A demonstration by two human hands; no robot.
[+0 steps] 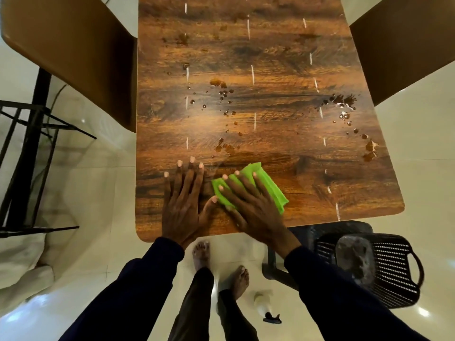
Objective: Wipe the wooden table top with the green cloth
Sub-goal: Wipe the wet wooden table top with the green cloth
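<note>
My right hand (248,205): fingers straight, spread, pressing flat on the green cloth (270,187), not gripping it. My left hand (183,205), just left of the cloth: fingers released, palm flat on the counter (295,57), holding nothing. Cloth lies folded near the counter's near edge. Beyond the cloth: brown drops (222,94); beyond and right of it, a splatter (341,102). Judgement: wiping barely begun, most of the surface left.
</note>
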